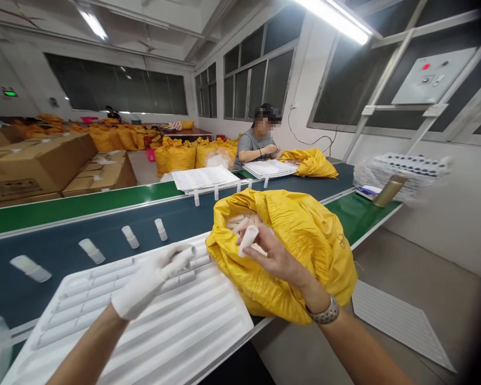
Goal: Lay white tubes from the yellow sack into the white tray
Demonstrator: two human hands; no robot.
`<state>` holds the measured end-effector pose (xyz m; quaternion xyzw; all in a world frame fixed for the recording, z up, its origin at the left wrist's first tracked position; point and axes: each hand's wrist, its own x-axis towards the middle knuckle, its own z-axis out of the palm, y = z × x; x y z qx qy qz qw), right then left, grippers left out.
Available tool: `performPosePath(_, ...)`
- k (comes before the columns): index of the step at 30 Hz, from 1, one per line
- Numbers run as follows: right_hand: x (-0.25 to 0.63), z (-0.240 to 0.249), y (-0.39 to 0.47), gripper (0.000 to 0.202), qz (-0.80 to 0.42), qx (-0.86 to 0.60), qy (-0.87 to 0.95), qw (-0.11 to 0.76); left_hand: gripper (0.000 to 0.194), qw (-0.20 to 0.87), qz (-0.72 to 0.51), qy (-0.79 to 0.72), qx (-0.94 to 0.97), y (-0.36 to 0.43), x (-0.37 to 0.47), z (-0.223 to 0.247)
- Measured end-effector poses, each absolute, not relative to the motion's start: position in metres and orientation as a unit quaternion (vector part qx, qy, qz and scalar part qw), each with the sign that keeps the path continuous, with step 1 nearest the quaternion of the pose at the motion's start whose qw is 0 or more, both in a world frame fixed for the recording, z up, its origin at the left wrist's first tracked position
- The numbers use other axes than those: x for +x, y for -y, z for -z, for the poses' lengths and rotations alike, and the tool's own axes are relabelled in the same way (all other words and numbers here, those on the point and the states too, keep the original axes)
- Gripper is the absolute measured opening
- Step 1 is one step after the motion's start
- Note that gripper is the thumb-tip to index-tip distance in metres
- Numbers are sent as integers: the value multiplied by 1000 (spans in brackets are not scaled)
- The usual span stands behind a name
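Note:
My left hand [144,280], in a white glove, is above a white ribbed tray [208,321], with its fingers closed around a white tube whose grey open end [191,251] sticks out to the right. Several white tubes [92,305] lie in the tray's grooves on the left. At the mouth of a yellow sack [316,235], my bare right hand [278,256] pinches a short white plastic tube [248,239], its open end tilted up. More white pieces [244,220] fill the sack behind those fingers. A metal bracelet [326,311] circles the right wrist.
White tubes [130,237] stand in a row on the dark conveyor belt [144,214]. Across it, a co-worker [260,136] sits by stacked trays [204,177] and another yellow sack [315,163]. A gold flask [389,191] stands right; cardboard boxes [36,166] are at left.

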<state>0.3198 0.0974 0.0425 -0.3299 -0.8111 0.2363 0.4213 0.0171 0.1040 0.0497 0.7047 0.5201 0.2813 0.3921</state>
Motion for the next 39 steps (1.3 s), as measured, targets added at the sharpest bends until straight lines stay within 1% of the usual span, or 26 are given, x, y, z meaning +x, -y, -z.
performPosePath(2, 307, -51, -92, 32, -231, -274, 862, 358, 42, 453, -310, -465, 694, -78, 34, -57)
performPosePath(4, 299, -58, -89, 32, -216, -237, 894, 313, 40, 490, -328, -447, 673, -59, 42, -58)
performPosePath(7, 299, -63, -89, 27, -187, -219, 904, 315, 43, 525, -334, -460, 633, -45, 41, -53)
performPosePath(10, 301, -69, -87, 18, -170, -200, 916, 303, 45, 520, -329, -486, 621, -35, 38, -52)
performPosePath(12, 299, -71, -83, 20, -181, -194, 922, 283, 44, 511, -340, -488, 620, -27, 43, -54)
performPosePath(16, 290, -70, -74, 27, -242, -217, 919, 224, 38, 522, -364, -465, 615, -13, 60, -52)
performPosePath(18, 287, -69, -71, 36, -268, -232, 911, 211, 39, 524, -369, -465, 610, -8, 63, -47)
performPosePath(20, 287, -68, -69, 47, -266, -242, 908, 215, 42, 526, -364, -474, 605, -4, 61, -42)
performPosePath(21, 288, -68, -68, 47, -255, -241, 912, 213, 44, 529, -357, -479, 603, -2, 58, -41)
performPosePath(23, 287, -65, -67, 36, -231, -228, 925, 196, 44, 533, -348, -485, 600, 1, 53, -39)
performPosePath(26, 283, -54, -65, 31, -233, -203, 935, 176, 37, 514, -360, -487, 608, 7, 50, -37)
performPosePath(32, 271, -27, -61, 35, -301, -191, 921, 154, 30, 467, -377, -511, 616, 18, 53, -19)
performPosePath(35, 267, -34, -67, 36, -305, -197, 925, 113, 31, 464, -322, -498, 658, 12, 50, -13)
performPosePath(37, 269, -46, -78, 43, -313, -187, 926, 96, 31, 435, -261, -473, 720, -3, 43, -17)
performPosePath(38, 274, -52, -85, 49, -322, -187, 921, 112, 30, 404, -237, -465, 751, -15, 37, -21)
performPosePath(39, 281, -57, -95, 55, -331, -199, 910, 152, 30, 365, -226, -468, 772, -31, 31, -28)
